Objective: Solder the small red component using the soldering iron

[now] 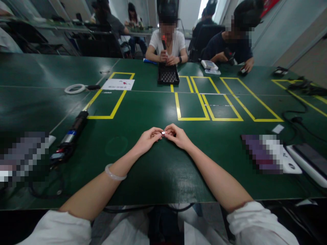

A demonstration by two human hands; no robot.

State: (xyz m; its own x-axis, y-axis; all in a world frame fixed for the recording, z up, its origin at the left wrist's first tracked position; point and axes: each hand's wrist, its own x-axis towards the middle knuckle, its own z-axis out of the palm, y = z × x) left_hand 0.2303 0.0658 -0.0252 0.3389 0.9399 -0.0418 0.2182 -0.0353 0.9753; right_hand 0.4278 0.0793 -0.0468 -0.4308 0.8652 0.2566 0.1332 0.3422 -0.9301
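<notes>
My left hand [146, 139] and my right hand [177, 135] meet over the green table [158, 170], fingertips pinched together on a small red and white part [164, 133]. Both hands rest on the tabletop, forearms stretched forward. A pale bangle [114, 173] circles my left wrist. The part is too small to make out in detail.
A black electric screwdriver [70, 137] with its cable lies at the left. Yellow tape rectangles [204, 102] mark the table. A black tray [168, 75] sits before a person in white opposite; another person in dark clothes works at far right. Devices and cables [304, 160] lie right.
</notes>
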